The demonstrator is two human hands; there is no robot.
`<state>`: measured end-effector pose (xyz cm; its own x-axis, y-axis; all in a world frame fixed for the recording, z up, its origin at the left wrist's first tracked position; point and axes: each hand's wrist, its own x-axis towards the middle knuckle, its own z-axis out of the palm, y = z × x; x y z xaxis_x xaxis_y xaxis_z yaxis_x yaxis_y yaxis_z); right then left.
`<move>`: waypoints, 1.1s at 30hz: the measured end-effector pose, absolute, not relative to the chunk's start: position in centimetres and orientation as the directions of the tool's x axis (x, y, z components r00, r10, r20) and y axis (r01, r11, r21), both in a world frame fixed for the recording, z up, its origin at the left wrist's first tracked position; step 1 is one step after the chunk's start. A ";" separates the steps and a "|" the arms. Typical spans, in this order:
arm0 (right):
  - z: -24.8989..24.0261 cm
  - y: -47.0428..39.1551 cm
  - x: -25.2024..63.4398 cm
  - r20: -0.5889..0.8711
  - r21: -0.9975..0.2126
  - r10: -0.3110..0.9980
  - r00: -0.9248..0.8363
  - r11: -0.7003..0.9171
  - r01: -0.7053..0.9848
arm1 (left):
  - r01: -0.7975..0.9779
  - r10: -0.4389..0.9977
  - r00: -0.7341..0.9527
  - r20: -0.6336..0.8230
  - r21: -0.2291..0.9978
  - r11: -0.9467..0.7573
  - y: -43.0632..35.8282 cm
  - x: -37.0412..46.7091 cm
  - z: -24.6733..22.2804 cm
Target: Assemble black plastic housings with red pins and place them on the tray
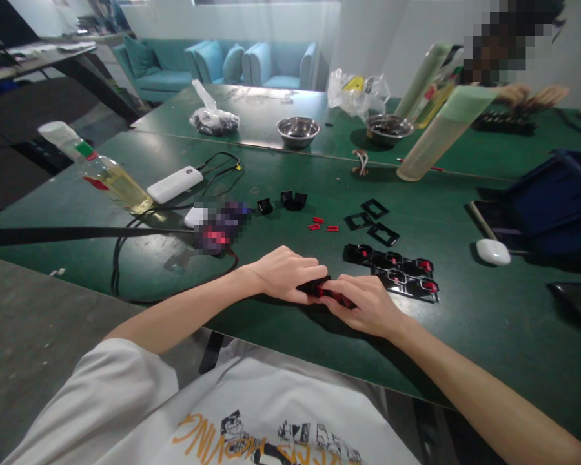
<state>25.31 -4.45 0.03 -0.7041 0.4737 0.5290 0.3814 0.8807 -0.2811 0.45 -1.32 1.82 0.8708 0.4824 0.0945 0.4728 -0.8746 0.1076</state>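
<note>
The left hand (290, 274) curls around a black part (310, 286), right hand (368, 303) pinching it; uneven pressure could dislodge its red piece (321, 290), though the seating is unclear.

Pale glare on green tabletop (489, 323)

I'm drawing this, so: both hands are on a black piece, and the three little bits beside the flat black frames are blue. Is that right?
Not quite: the three little bits beside the flat black frames are red, not blue, as the head view shows. The left hand and right hand are on a black piece.
</note>
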 end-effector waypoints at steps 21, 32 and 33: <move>-0.1 -4.5 25.4 0.551 -0.290 0.469 -0.690 0.883 0.369 | 0.484 0.491 0.867 0.086 0.088 -0.871 -1.4 0.4 1.6; -0.3 -4.3 25.3 0.562 -0.255 0.453 -0.693 0.891 0.376 | 0.488 0.494 0.866 0.078 0.091 -0.868 -1.3 0.5 1.7; -0.3 -4.3 25.3 0.563 -0.255 0.452 -0.693 0.892 0.375 | 0.487 0.494 0.866 0.081 0.091 -0.869 -1.4 0.5 1.7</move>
